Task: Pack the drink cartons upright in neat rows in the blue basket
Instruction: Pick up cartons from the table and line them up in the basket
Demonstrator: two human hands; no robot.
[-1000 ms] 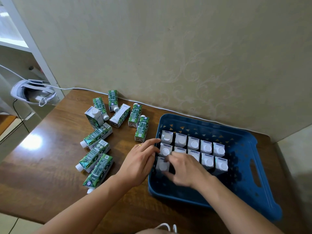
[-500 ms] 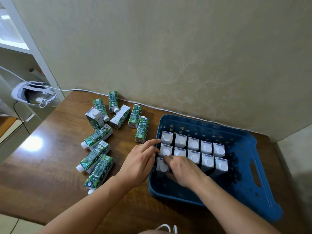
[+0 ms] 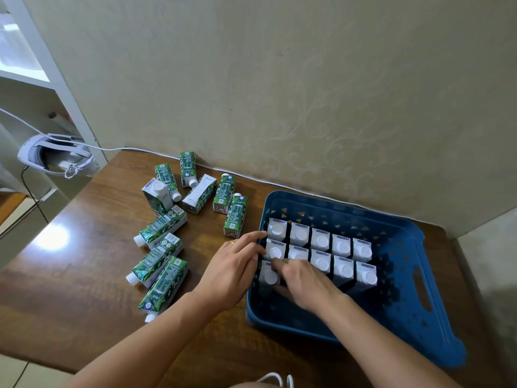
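The blue basket (image 3: 391, 233) sat at the table's (image 3: 84, 275) back right corner, holding two upright rows of five cartons (image 3: 321, 239) along its far wall. The right hand (image 3: 305, 284) gripped a new carton (image 3: 269, 274) starting a third row at the left wall, its fingers curled around it. The left hand (image 3: 232, 270) rested straight fingers on that left rim, and nine loose cartons (image 3: 165, 281) lay scattered toward the table's back left.

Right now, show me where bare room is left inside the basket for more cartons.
Free: the blue basket floor right of the carton rows, toward the handle slot, and the near strip beside the third-row carton. Crowded: the basket's left corner, where the left hand and right hand meet.
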